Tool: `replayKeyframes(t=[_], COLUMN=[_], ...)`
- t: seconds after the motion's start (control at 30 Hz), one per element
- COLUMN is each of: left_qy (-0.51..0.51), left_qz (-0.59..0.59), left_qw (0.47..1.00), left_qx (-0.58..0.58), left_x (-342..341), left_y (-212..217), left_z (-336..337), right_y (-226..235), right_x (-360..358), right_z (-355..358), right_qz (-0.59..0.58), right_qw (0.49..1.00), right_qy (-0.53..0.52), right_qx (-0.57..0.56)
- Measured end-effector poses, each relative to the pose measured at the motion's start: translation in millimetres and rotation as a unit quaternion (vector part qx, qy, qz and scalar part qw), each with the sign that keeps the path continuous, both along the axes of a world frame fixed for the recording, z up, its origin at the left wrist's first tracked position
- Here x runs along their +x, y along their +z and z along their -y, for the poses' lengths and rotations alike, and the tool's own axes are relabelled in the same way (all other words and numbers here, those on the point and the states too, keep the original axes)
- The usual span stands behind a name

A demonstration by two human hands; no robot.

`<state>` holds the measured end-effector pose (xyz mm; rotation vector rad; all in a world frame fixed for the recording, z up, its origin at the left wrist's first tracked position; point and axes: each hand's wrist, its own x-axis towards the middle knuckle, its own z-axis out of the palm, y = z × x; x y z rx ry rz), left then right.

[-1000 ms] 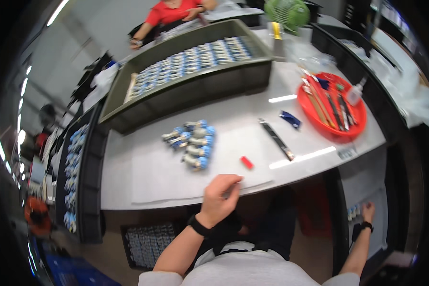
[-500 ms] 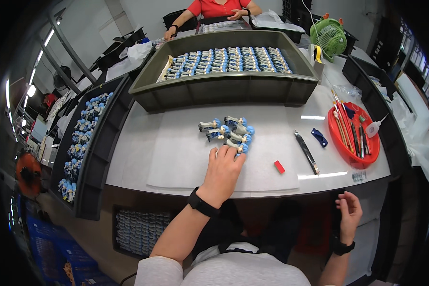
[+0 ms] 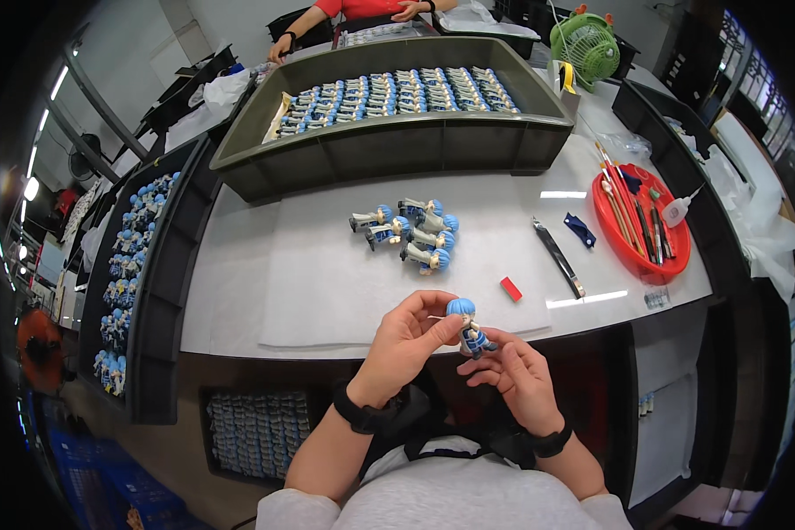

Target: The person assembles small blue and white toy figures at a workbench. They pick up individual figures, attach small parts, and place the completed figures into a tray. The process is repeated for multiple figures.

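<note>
A small blue-haired doll figurine (image 3: 472,333) is held up in front of me, just off the near table edge, head upward and slightly tilted. My left hand (image 3: 406,338) pinches it by the head and upper body between thumb and fingers. At its feet, the curled fingers of my right hand (image 3: 523,378) grip the lower end. Beyond my hands, several similar figurines (image 3: 433,239) lie in a loose cluster on a white sheet (image 3: 318,296).
Behind the cluster stands a large grey tray (image 3: 397,146) with rows of figurines. A dark bin (image 3: 159,327) of figurines is at left. To the right are a red block (image 3: 511,289), a black-handled tool (image 3: 558,258) and a red tool basket (image 3: 627,243). A co-worker sits opposite.
My left hand has come back from the cluster toward me with a figurine. My right hand has moved in from the right and met it. The view has shifted slightly.
</note>
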<state>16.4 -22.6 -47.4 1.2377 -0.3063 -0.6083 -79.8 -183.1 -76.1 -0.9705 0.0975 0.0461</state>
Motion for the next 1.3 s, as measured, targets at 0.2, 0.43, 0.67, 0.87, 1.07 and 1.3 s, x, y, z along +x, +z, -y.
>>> replayKeyframes(t=[0.2,0.43,0.67,0.87,1.07,1.3], left_qy=[-0.009,-0.025,-0.028,-0.027,-0.071,0.005], left_qz=[-0.051,-0.039,0.033,-0.066,-0.091,-0.049], left_qw=[0.998,0.999,0.999,0.996,0.993,0.998], left_qx=[-0.028,-0.028,-0.014,-0.061,-0.021,-0.049], left_x=[-3.2,-8.5,-7.8,-14.7,-18.3,-19.1], left_y=[-14.9,-17.6,-32.2,-32.0,-28.9,-31.3], left_z=[2.6,6.0,4.7,11.8,13.4,17.1], right_y=[-7.0,-10.7,-16.8,-7.9,-9.5,-15.8], right_x=[-1.3,-6.7,-8.8,-8.3,-7.0,-12.1], right_z=[-2.0,-3.4,-5.9,-11.9,-8.1,1.3], right_qz=[-0.021,0.048,0.091,0.151,0.155,0.146], right_qw=[0.999,0.983,0.96,0.938,0.935,0.931], right_qy=[-0.039,-0.151,-0.204,-0.24,-0.246,-0.228], right_qx=[-0.012,-0.093,-0.17,-0.2,-0.203,-0.246])
